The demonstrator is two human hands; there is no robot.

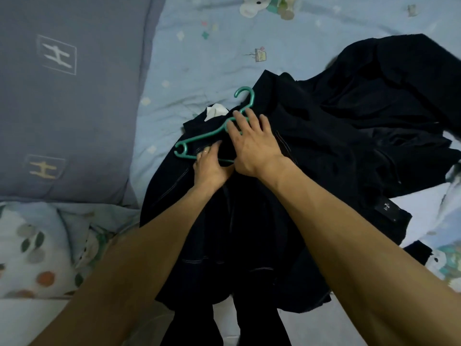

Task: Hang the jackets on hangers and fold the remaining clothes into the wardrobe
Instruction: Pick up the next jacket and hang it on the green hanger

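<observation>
Teal plastic clothes hanger [209, 136] lies on top of the dark navy jacket with pale contrast stitching [224, 221], up at the jacket's collar end, w/ the jacket spread on the pale blue printed bedsheet [199, 58].

Hanger's long axis runs diagonally: one shoulder tip low and left of the collar, hook up and right of it, pointing away from the person. The other shoulder is hidden under the hand or cloth.

Right hand [252, 143] rests over the hanger's neck, fingers spread and fairly straight, pressing rather than gripping. Left hand [212, 168] sits just below the hanger's bar, fingers curled into dark fabric near the collar; looks like a pinch on the jacket, tho the grip is partly hidden.

Both hands are touching or right beside the hanger; right is the nearer one to the hook. Likely step: work the left shoulder tip into the jacket's shoulder, approx along that diagonal.

Beyond the jacket, right of the hanger, a second heap of black clothing [386, 108]. Left of the hanger, a grey-blue pillow [69, 108].
</observation>
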